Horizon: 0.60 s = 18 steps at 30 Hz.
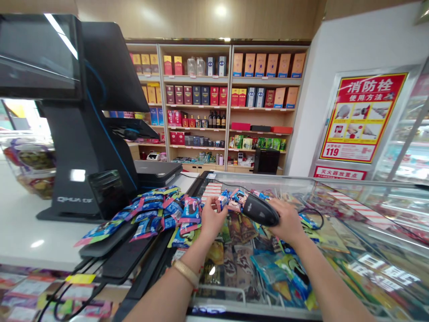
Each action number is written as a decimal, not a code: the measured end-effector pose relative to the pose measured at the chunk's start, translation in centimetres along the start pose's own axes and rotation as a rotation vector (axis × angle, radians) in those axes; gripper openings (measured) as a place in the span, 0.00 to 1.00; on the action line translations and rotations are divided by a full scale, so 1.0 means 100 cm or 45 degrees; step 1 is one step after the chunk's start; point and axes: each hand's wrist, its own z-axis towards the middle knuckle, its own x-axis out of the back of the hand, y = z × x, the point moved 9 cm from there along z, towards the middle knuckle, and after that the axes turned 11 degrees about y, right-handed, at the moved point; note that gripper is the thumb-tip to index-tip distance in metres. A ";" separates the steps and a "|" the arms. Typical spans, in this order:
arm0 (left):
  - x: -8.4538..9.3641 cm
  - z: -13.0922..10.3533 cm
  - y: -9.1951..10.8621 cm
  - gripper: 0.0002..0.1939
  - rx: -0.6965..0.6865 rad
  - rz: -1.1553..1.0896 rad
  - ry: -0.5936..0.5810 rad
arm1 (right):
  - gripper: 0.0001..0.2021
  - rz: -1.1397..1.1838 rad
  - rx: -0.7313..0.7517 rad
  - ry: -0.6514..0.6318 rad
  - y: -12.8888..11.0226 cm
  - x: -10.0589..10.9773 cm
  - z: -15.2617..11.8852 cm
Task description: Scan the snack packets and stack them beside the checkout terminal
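Observation:
Over the glass-topped case, my left hand [213,218] is closed on a small blue and pink snack packet [222,201]. My right hand [287,220] is wrapped round a black handheld scanner [259,210], whose head points left toward that packet. Further pink and blue packets [239,197] lie on the glass just behind and between the hands. To the left of my left hand, a heap of similar blue packets [150,208] spreads over the counter edge and some dark flat devices [125,255].
A black register terminal [63,156] stands on the white counter [20,232] at the left. The glass case [241,290] holds bagged goods. Cables hang at the lower left, and a thin cord crosses the glass. Shelves [194,81] of boxes line the back wall.

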 end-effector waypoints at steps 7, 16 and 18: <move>0.002 0.002 -0.001 0.13 0.011 -0.022 0.016 | 0.06 -0.022 0.008 -0.090 -0.005 -0.007 -0.001; 0.001 -0.002 0.003 0.10 -0.033 0.008 -0.014 | 0.08 -0.022 0.000 -0.068 -0.003 -0.007 -0.003; 0.002 -0.002 0.009 0.09 -0.091 0.018 -0.011 | 0.10 -0.024 0.003 -0.042 -0.003 -0.005 -0.002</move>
